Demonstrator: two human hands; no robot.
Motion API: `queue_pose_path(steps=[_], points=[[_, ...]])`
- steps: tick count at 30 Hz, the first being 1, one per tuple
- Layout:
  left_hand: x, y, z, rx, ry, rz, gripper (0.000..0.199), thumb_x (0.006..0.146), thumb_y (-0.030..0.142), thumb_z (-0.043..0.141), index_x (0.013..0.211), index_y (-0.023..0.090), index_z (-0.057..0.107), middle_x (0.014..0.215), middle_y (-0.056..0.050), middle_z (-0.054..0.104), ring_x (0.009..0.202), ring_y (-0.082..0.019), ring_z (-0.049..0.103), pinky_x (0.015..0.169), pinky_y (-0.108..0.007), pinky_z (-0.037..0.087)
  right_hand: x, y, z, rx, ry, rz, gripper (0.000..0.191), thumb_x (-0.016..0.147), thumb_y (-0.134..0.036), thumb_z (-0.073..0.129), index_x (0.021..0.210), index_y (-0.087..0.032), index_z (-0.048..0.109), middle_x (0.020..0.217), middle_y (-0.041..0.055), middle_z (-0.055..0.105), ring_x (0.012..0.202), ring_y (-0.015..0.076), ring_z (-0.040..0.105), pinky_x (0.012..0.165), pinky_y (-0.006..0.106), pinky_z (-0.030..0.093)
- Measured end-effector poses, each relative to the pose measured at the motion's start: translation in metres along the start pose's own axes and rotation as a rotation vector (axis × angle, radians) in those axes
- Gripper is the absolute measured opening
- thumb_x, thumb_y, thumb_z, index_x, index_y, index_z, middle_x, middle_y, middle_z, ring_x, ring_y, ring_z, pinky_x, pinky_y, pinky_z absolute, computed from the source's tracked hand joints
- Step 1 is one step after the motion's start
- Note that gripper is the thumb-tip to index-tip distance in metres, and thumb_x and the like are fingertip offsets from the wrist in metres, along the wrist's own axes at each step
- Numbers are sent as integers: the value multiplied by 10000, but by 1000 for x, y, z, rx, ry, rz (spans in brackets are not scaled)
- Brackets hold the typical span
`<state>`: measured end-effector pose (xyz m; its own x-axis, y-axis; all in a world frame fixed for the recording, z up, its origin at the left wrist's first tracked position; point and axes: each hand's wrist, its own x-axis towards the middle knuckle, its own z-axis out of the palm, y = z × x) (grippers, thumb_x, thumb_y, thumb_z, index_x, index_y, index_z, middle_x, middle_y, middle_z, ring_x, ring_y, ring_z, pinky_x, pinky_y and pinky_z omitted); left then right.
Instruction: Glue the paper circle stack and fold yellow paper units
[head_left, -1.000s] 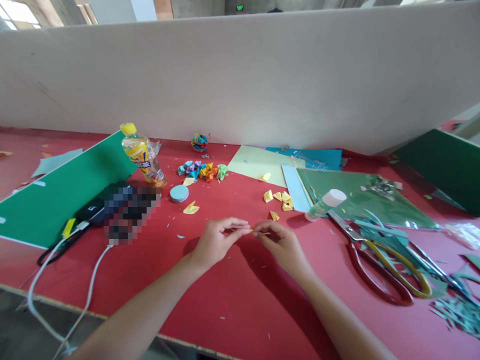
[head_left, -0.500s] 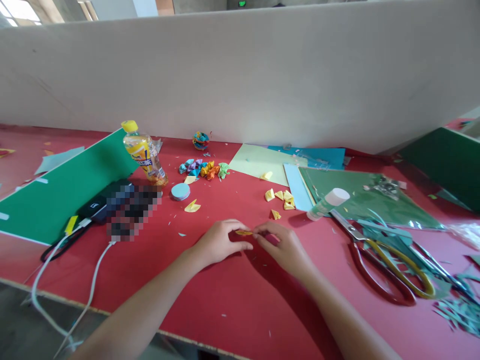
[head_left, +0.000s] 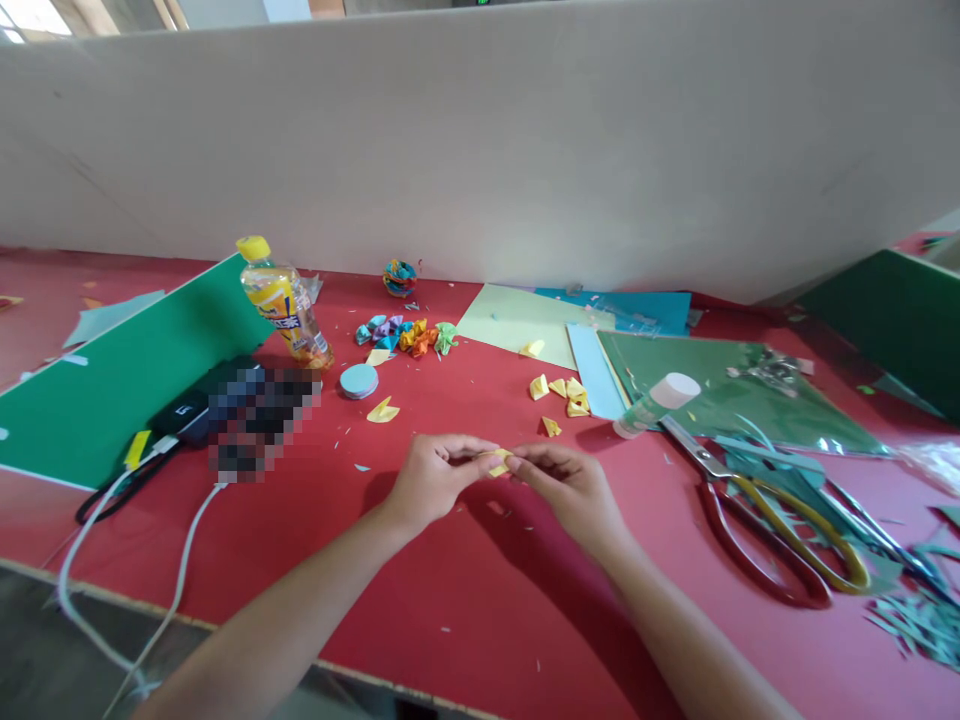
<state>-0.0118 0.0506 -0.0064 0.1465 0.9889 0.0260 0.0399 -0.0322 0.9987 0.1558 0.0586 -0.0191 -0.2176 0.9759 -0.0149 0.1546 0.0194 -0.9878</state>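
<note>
Left hand [head_left: 427, 487] newly pinched, like right hand [head_left: 576, 492], on yellow paper [head_left: 500, 464], long axis roughly sideways, ends hidden.

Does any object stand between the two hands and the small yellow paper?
Nothing visible does: the left hand and the right hand both hold the yellow paper directly in their fingertips, above the red table.

Soft daylight, diffuse shadows [head_left: 559, 568]

Held paper [head_left: 499, 464] pale yellow, tabletop [head_left: 420, 620] red, bottle cap [head_left: 253, 248] yellow, glue stick [head_left: 638, 415] green with white cap [head_left: 676, 390], scissor handles [head_left: 810, 597] red and yellow.
</note>
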Motion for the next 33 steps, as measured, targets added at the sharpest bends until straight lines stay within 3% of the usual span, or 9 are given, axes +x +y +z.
queue_pose_path(steps=[6,9,12,15,17,21,24,28,33], points=[[0,5,-2,-70,-18,-13,199,731,326,638,786,143,692,745,-52,704,687,-149,647,646,-247,535,2,4,-5,62,27,-106,147,715,-339,647,724,-192,659,683,28,656,653,152,599,648,281,480],[1,11,-4,-236,-142,-163,248,740,355,625,839,133,675,795,-66,685,690,-142,630,575,-237,529,3,5,-7,72,32,-248,74,701,-293,661,683,-221,667,731,27,637,706,159,596,659,289,484],[1,11,-3,-362,-287,-379,319,616,252,748,887,116,649,750,-55,660,656,-125,615,578,-231,518,3,-2,-8,8,-45,-348,70,731,-266,630,685,-239,676,800,36,606,742,159,598,662,286,491],[2,7,-2,-419,-261,-432,350,556,192,783,861,116,628,670,-16,620,595,-94,591,583,-219,502,0,-13,-25,-251,-65,-391,118,778,-293,565,773,-238,669,896,61,607,837,186,595,730,310,480],[4,5,-2,-450,-178,-393,301,558,196,781,790,123,603,654,8,592,585,-77,573,581,-203,490,-7,-13,-54,-534,45,-326,193,785,-345,533,893,-227,642,953,81,620,873,215,589,771,347,462],[6,4,-4,-527,-81,-329,280,558,202,776,679,140,531,643,36,579,578,-57,555,585,-184,464,-29,20,-133,-1058,325,169,323,758,-433,475,936,-198,607,798,91,660,672,259,609,601,374,464],[5,9,-5,-518,-41,-310,233,569,204,767,660,138,563,635,29,599,574,-51,548,577,-173,442,-41,52,-172,-1357,462,168,392,778,-421,419,963,-123,594,950,188,635,892,324,588,742,408,445],[2,16,-5,-437,-12,-253,197,587,230,753,743,149,664,703,-3,647,577,-56,542,558,-186,425,-46,69,-181,-1343,377,196,472,747,-473,439,1009,-115,599,992,171,632,938,328,576,810,399,430],[2,17,-11,-393,34,-136,226,595,249,749,784,153,672,660,-8,656,552,-72,559,588,-218,454,-50,70,-184,-1267,465,157,515,728,-500,444,1015,-105,605,938,178,618,886,306,586,748,386,451]])
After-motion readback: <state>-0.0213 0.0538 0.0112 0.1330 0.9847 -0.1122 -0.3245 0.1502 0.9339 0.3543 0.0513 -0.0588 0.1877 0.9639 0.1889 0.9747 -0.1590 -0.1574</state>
